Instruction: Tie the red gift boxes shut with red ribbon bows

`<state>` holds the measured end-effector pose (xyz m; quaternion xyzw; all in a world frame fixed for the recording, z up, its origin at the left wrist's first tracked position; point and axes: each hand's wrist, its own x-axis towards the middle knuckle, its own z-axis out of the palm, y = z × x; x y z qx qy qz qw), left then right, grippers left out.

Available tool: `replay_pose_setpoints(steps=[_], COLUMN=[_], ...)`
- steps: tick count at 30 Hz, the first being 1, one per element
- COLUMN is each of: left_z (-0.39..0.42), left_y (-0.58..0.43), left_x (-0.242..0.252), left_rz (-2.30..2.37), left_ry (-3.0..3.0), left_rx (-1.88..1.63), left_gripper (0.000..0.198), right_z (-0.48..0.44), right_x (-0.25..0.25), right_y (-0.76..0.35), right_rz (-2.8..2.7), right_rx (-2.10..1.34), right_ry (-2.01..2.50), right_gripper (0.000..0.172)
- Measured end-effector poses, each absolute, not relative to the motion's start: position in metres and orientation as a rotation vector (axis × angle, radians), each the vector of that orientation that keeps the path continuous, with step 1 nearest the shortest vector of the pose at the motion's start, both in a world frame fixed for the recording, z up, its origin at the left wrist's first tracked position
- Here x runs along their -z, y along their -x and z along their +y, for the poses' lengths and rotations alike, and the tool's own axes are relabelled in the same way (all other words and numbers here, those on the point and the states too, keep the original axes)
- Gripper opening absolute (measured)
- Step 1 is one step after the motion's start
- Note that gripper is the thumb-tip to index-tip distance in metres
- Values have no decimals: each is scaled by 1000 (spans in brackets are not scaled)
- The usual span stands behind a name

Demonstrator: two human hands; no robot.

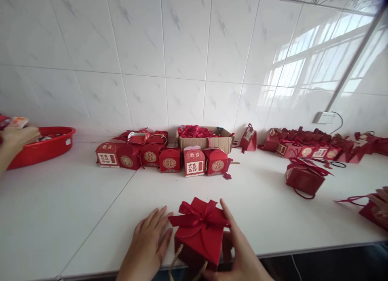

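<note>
A red gift box (198, 242) with a ribbon bow (202, 216) on its folded lid is at the table's front edge. Fingers and thumb of my right hand (242, 248) are closed around its right side and near face. A twisted gold cord handle (176, 258) hangs at the near side of the box. Just to the left, my left hand (148, 240) rests palm down on the white tabletop, fingers stretched out and holding nothing. Its thumb is close to the box; whether they touch I cannot tell.
Several red gift boxes (171, 160) stand before a cardboard box (230, 143) of red ribbons (192, 131). More boxes (306, 149) line the right wall side. One box (304, 178) sits nearer. Another person's hand (380, 200) holds a box at right; another's hand (18, 137) is over a red basin (57, 147).
</note>
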<state>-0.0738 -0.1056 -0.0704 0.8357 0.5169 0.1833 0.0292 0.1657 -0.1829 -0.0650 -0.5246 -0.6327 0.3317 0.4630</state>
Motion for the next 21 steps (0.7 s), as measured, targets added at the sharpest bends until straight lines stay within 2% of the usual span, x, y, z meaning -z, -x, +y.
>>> replay_pose_setpoints(steps=[2, 5, 7, 10, 21], left_z=[-103, -100, -99, -99, -98], left_y=[75, 77, 78, 78, 77], left_x=[72, 76, 78, 80, 82], left_rz=[1603, 1605, 1596, 1590, 1568], left_ry=[-2595, -2618, -2637, -2656, -2669], left_rx=[-597, -656, -683, -699, -777], left_gripper=[42, 42, 41, 41, 41], right_z=[-175, -164, -160, -161, -165], right_x=[70, 81, 89, 94, 95], right_y=[-196, -243, -260, -262, -261], right_rz=[-1397, -1037, -1122, -1446, -1501], right_rx=[-614, -38, 84, 48, 148], right_ry=[1488, 2041, 2247, 2294, 2279], right_gripper=[119, 100, 79, 54, 49])
